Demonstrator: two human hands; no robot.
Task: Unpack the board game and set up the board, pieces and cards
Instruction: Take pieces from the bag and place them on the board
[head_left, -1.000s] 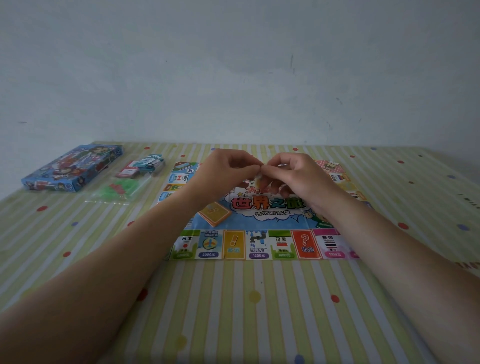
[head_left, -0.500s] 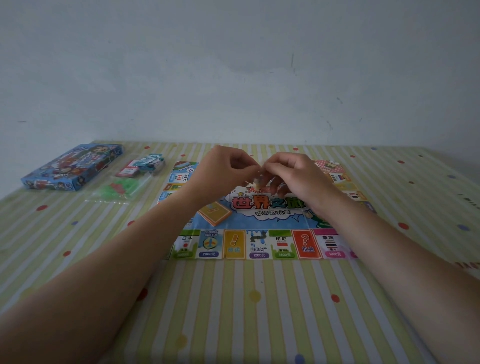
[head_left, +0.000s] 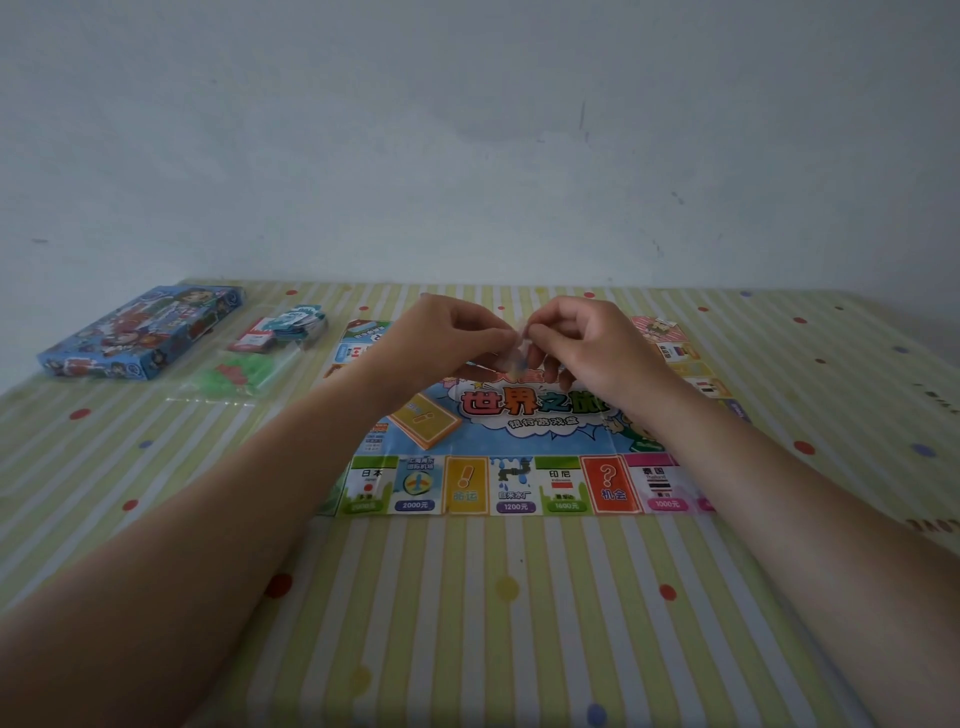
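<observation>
Pinching one small clear packet (head_left: 516, 355) between them, the left hand (head_left: 448, 339) and right hand (head_left: 589, 340) meet above the game board (head_left: 519, 486), equally near it.

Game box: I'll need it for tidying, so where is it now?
Head view: the blue game box lies far left on the table, just left of the card packs.

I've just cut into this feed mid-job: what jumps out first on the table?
Above the middle of the colourful game board, the left hand and right hand pinch a small clear packet between them. An orange card stack lies on the board's left part. The blue game box sits at the far left of the table, with a bag of green pieces beside it.
</observation>
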